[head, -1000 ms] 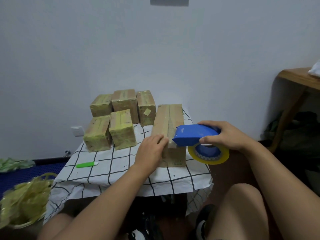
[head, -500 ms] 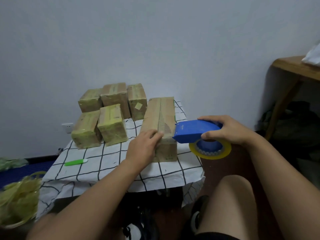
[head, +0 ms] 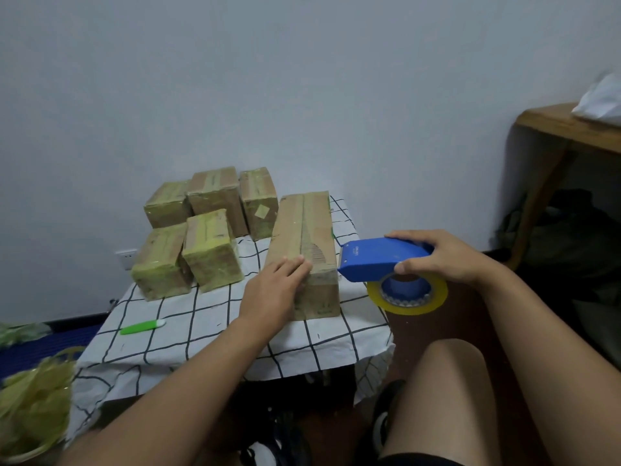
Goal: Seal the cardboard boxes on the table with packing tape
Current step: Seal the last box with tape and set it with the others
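Sliding right off the long brown cardboard box (head: 304, 237), the blue plastic tape holder (head: 379, 260) is gripped by the right hand (head: 440, 257), left hand (head: 275, 290) flat on top, so cutting seems next.

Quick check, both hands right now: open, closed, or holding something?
Left hand: open, fingers flat on the near end of the long cardboard box.
Right hand: gripping the blue tape dispenser, beside the box's near right corner.
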Available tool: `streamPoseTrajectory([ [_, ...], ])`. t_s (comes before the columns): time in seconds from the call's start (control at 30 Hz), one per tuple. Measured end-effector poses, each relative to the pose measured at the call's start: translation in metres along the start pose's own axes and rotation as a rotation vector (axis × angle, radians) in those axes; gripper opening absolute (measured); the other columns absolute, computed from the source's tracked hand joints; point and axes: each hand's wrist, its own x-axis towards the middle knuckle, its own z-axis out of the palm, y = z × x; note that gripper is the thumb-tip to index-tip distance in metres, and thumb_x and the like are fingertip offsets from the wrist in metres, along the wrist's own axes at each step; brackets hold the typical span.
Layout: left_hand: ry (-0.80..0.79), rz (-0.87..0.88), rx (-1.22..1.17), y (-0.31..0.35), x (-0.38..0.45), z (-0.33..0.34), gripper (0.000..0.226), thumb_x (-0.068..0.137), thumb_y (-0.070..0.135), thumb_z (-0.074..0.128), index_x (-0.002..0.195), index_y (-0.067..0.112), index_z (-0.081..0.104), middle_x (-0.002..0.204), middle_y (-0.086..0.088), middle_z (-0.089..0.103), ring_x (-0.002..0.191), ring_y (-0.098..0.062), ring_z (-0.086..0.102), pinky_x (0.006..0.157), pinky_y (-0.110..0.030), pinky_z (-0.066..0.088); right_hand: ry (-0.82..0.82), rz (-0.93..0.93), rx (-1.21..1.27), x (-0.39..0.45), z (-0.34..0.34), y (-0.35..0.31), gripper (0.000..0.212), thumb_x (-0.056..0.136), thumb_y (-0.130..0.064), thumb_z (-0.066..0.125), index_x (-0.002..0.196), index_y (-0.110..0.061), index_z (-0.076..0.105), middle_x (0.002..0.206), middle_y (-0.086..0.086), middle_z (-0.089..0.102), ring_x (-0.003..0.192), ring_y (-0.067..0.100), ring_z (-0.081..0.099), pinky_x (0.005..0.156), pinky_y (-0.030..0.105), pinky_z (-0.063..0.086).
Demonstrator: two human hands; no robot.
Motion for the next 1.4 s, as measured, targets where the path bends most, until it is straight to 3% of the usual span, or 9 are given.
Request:
streamPoseTrajectory([
  [0.07,0.003,-0.01,-0.012,0.0,0.001,-0.001,0.055,0.096,0.016,0.055,0.147,0.03,0.039,0.154,0.01,0.037,0.137,-0.018,0.037,0.083,-0.036,0.051,0.0,0.007,-0.003,0.0,0.0,0.001,0.048,0.083,-0.021,0.08,0.122,-0.042,0.062,0.118,-0.017,0.064,0.096,-0.008,0.063,0.073,0.008,0.05],
  [0.17,-0.015,-0.005,-0.012,0.002,0.0,0.001,0.06,0.095,0.012,0.053,0.149,0.03,0.034,0.157,0.009,0.032,0.14,-0.02,0.033,0.092,-0.036,0.046,0.011,0.016,0.015,-0.003,0.001,0.003,0.047,0.084,-0.018,0.078,0.123,-0.039,0.062,0.118,-0.017,0.063,0.092,-0.01,0.063,0.072,0.007,0.049],
  [0.33,-0.043,0.031,0.044,0.01,0.001,0.003,0.072,0.095,0.019,0.047,0.152,0.048,0.011,0.155,-0.003,0.03,0.137,-0.031,0.03,0.107,-0.042,0.032,0.019,0.017,0.018,-0.007,0.004,0.003,0.047,0.084,-0.019,0.079,0.122,-0.04,0.062,0.116,-0.017,0.064,0.092,-0.008,0.065,0.072,0.009,0.05],
  [0.5,0.01,0.065,0.042,0.023,0.006,0.004,0.061,0.094,0.031,0.047,0.15,0.032,0.025,0.158,0.001,0.023,0.142,-0.026,0.023,0.115,-0.05,0.021,0.02,0.018,0.014,-0.011,0.005,0.006,0.048,0.083,-0.02,0.08,0.12,-0.044,0.06,0.117,-0.014,0.065,0.095,-0.004,0.065,0.072,0.012,0.053],
  [0.57,0.014,0.102,0.031,0.034,0.01,0.005,0.061,0.095,0.032,0.045,0.152,0.023,0.025,0.16,0.002,0.023,0.145,-0.021,0.022,0.118,-0.046,0.017,0.027,0.02,0.015,-0.012,0.004,0.008,0.048,0.083,-0.021,0.08,0.12,-0.044,0.06,0.118,-0.013,0.065,0.096,-0.003,0.065,0.073,0.013,0.053],
  [0.7,0.09,0.094,-0.028,0.038,0.012,0.009,0.054,0.098,0.04,0.049,0.148,0.028,0.034,0.149,0.003,0.042,0.134,-0.02,0.041,0.112,-0.043,0.03,0.024,0.02,0.016,-0.013,0.005,0.011,0.05,0.083,-0.024,0.08,0.124,-0.043,0.059,0.12,-0.013,0.064,0.098,-0.002,0.065,0.073,0.014,0.053],
  [0.9,0.115,0.062,-0.083,0.029,0.011,0.014,0.046,0.092,0.024,0.062,0.136,0.033,0.053,0.138,0.005,0.056,0.12,-0.021,0.056,0.095,-0.039,0.045,-0.055,0.03,-0.086,-0.004,0.001,-0.001,0.051,0.082,-0.023,0.081,0.122,-0.045,0.059,0.115,-0.017,0.065,0.091,-0.009,0.064,0.07,0.006,0.048],
  [1.07,0.186,0.06,-0.104,0.029,0.01,0.014,0.044,0.085,0.022,0.072,0.127,0.033,0.062,0.127,0.004,0.065,0.108,-0.022,0.063,0.082,-0.038,0.051,-0.113,0.034,-0.184,0.007,-0.01,-0.018,0.046,0.08,-0.028,0.081,0.105,-0.059,0.059,0.105,-0.026,0.065,0.089,-0.007,0.064,0.073,0.012,0.049],
  [1.4,0.177,0.047,-0.108,0.026,0.011,0.018,0.043,0.091,0.023,0.064,0.132,0.034,0.057,0.133,0.005,0.06,0.114,-0.02,0.058,0.089,-0.037,0.047,-0.091,0.046,-0.127,0.001,-0.012,-0.004,0.049,0.083,-0.017,0.079,0.115,-0.049,0.061,0.112,-0.02,0.066,0.092,-0.007,0.064,0.07,0.007,0.049],
])
